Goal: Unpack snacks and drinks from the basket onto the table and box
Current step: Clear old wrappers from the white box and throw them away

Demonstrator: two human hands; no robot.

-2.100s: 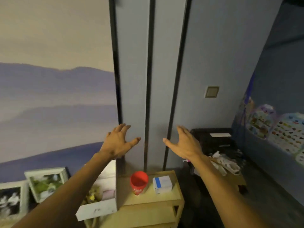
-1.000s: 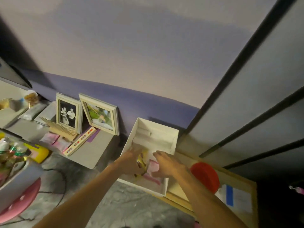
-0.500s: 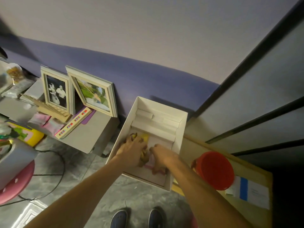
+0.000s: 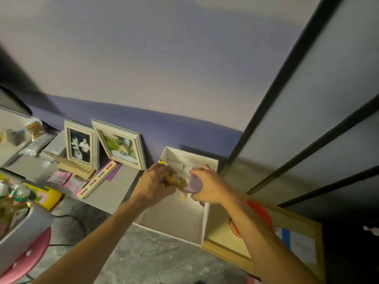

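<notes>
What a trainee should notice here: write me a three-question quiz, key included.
1. True or false: the left hand holds nothing.
2. The right hand grips a packet coloured: A green, B purple, C black.
3. How many photo frames stand left of the white box?
Key: 1 false, it grips a yellow snack packet; 2 B; 3 two.

No readable text, labels too blurred, bottles, white-and-blue carton alike
</notes>
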